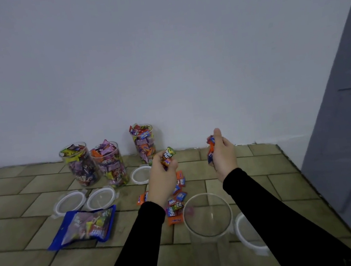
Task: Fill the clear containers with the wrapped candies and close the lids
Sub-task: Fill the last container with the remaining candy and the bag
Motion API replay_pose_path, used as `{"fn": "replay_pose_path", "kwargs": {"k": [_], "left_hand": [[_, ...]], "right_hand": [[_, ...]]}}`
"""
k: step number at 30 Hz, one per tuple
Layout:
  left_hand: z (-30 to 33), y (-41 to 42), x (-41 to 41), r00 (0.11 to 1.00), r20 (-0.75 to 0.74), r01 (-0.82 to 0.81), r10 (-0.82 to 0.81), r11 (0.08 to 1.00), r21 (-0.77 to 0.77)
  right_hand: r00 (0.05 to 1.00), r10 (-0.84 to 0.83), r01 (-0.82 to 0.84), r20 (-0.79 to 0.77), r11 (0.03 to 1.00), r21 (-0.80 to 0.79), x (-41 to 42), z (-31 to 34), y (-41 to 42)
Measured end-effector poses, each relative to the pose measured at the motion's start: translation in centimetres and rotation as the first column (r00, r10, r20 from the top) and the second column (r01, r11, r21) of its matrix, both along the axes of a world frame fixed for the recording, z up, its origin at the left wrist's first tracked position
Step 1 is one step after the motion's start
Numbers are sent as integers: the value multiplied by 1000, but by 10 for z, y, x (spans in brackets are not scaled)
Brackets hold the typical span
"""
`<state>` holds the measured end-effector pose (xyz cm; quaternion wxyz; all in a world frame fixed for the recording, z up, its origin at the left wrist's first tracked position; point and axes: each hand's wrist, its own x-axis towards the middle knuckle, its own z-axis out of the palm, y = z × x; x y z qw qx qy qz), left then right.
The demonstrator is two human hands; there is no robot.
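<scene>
My left hand [163, 174] grips a few wrapped candies [168, 156] above a loose pile of candies [177, 201] on the tiled surface. Raised further right, my right hand [223, 155] grips more candies [211, 148]. Just in front of both hands stands a clear container [207, 215], open, with one pink candy [189, 211] showing inside. Its white-rimmed lid [248, 235] lies to its right, partly under my right sleeve. Three open containers packed with candies [80, 165] [110, 163] [144, 143] stand by the wall.
Three white-rimmed lids [70, 202] [100, 198] [140, 174] lie flat in front of the full containers. A blue candy bag [84, 227] lies at the left. The tiled surface [266, 187] ends at the right, beside a grey door [348, 132].
</scene>
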<state>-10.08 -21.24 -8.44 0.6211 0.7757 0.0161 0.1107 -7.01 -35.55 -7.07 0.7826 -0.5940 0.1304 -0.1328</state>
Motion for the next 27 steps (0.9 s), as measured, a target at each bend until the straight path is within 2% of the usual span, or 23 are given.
{"fn": "replay_pose_path", "kwargs": {"k": [5,10,16,24,27], "left_hand": [[20,-9,-25,995,103,22,-15,997,-70],[20,-19,-53,983,174,73,-50,989,-125],[11,-26,-79,973,232,40,0,985,-167],[11,-38,-84,962,274,44,-4,989,-142],[13,-36,-79,961,275,53,-11,988,-143]], "right_hand": [[997,36,-49,66,977,206,-35,30,2],[992,39,-62,120,980,191,-69,36,4],[989,23,-52,146,978,200,-95,28,7],[981,-42,-13,190,960,280,-96,19,7],[986,-61,11,152,950,312,-91,21,8]]}}
